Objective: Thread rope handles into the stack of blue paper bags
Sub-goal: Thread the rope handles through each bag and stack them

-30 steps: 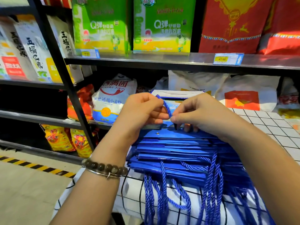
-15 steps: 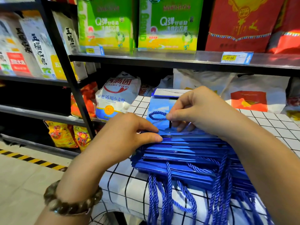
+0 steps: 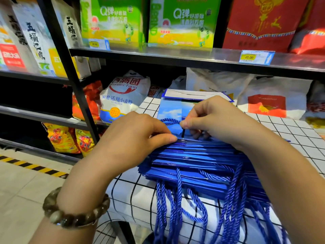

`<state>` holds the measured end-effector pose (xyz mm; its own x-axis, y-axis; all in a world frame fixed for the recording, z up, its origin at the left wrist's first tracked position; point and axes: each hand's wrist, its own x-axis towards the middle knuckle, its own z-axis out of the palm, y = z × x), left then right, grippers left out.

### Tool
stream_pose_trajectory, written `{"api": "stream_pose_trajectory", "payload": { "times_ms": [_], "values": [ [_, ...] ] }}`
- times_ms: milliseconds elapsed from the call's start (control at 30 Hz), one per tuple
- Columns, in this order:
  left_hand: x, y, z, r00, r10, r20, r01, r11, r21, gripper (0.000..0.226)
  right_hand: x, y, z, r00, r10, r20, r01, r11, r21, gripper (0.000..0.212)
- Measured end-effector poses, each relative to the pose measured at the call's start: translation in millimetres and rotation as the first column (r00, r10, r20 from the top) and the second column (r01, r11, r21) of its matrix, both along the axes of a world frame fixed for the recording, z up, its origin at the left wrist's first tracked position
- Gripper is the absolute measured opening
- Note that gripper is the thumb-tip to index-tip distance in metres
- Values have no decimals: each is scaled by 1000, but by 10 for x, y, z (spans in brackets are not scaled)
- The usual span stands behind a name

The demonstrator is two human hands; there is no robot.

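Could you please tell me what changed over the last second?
The left hand let go of the rope and moved down to hold the top bag at its edge. The right hand still pinches the rope's black tip, pointing down at that edge. The stack of bags stayed put.

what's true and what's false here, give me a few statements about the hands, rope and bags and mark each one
1. The right hand pinches the black tip of a blue rope over the top bag. True.
2. The left hand touches the near edge of the top bag. True.
3. The beaded bracelet is on the right wrist. False: it is on the left wrist.
4. The stack of blue bags lies on bare wood. False: it lies on a white grid cloth.
5. No lower bag has handles. False: rope handles hang from the lower bags over the front edge.
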<state>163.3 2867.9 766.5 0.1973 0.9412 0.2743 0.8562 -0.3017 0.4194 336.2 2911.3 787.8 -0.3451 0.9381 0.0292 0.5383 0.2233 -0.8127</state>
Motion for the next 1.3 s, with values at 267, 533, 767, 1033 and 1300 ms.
{"api": "stream_pose_trajectory", "payload": {
  "times_ms": [267, 533, 767, 1033, 1300],
  "values": [
    [12, -32, -47, 995, -31, -96, 50, 979, 199, 45, 21, 20, 12, 998, 1, 67, -3, 999, 34, 19],
    [60, -23, -118, 993, 1, -118, 46, 917, 395, 31, 32, 5, 50, 962, 56, 268, -100, 983, 152, 20],
    [139, -60, -147, 995, 48, -90, 2, 874, 486, 24, 171, -118, 111, 894, 203, 401, -284, 946, 156, 15],
    [359, -217, -58, 972, 233, -13, -211, 905, 370, 26, 192, -77, 20, 882, 104, 459, -271, 910, 315, 21],
    [525, -155, -16, 906, 379, -190, -320, 905, 280, 33, 158, -112, -45, 900, 71, 431, -237, 908, 346, 17]
  ]
}}
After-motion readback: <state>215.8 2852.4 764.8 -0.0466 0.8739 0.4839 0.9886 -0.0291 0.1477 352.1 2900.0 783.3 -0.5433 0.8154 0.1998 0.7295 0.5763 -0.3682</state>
